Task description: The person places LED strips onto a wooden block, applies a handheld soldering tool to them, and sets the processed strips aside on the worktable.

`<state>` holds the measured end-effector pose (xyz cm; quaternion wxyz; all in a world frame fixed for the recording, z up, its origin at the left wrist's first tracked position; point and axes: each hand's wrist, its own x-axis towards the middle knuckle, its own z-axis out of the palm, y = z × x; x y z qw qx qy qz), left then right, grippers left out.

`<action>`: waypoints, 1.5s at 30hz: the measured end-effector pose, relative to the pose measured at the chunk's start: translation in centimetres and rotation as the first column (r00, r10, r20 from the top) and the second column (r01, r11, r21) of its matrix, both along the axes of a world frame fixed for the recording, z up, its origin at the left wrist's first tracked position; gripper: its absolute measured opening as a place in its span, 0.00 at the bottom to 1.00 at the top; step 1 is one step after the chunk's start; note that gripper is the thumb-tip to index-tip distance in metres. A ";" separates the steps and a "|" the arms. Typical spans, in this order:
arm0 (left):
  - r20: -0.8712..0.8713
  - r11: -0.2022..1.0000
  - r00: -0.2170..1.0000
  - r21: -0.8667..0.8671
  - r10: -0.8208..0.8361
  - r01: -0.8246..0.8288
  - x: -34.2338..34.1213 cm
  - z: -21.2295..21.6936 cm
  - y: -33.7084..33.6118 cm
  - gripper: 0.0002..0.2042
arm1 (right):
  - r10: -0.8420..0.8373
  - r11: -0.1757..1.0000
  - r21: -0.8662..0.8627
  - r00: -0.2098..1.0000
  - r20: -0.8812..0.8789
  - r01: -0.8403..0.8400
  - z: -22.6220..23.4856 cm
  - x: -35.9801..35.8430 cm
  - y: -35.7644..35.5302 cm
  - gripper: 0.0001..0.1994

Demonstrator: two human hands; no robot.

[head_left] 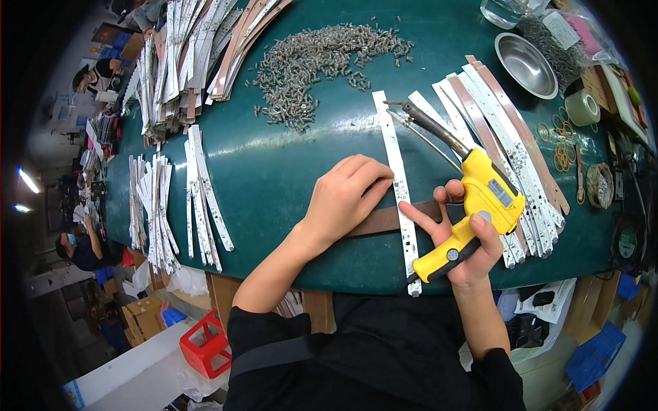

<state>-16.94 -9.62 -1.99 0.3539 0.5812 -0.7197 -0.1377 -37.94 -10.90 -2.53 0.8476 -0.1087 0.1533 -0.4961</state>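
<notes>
Black cloth clothing (281,353) lay nearest. Beside the left hand (345,196), fingertips bunched, pinch uncertain, a narrow white circuit strip (402,192) crossed the green tabletop (274,233); the right hand (478,270) gripped a yellow pistol-shaped soldering gun (490,192), forefinger spread. Control probably required steadying the strip, skin clear of the tip.

Head view: fisheye above the near edge of the green workbench (274,171), facing down.
Green workbench: close, spanning mid-view.

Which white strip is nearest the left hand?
The lone white strip, just beside the left hand. It lies across a brown strip; the other white strips lie grouped farther off to either side.
</notes>
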 end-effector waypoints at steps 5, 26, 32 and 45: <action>0.021 1.000 1.000 -0.020 -0.017 0.018 0.1 0.0 -0.2 0.06 | 0.001 1.000 -0.004 1.000 -0.004 -0.001 0.1 0.1 0.0 0.33; 0.141 0.986 0.983 -0.102 -0.117 0.132 0.4 0.0 -0.4 0.08 | -0.005 1.000 0.026 1.000 0.002 0.005 0.3 0.0 0.0 0.33; 0.331 0.966 0.931 -0.151 -0.153 0.212 0.2 0.6 -0.4 0.12 | -0.002 1.000 0.028 1.000 -0.017 0.003 0.4 -0.1 0.0 0.32; -0.102 0.994 0.990 0.043 -0.095 0.100 0.5 -0.1 -0.5 0.09 | -0.015 0.999 0.032 1.000 -0.021 0.015 0.4 0.0 0.2 0.32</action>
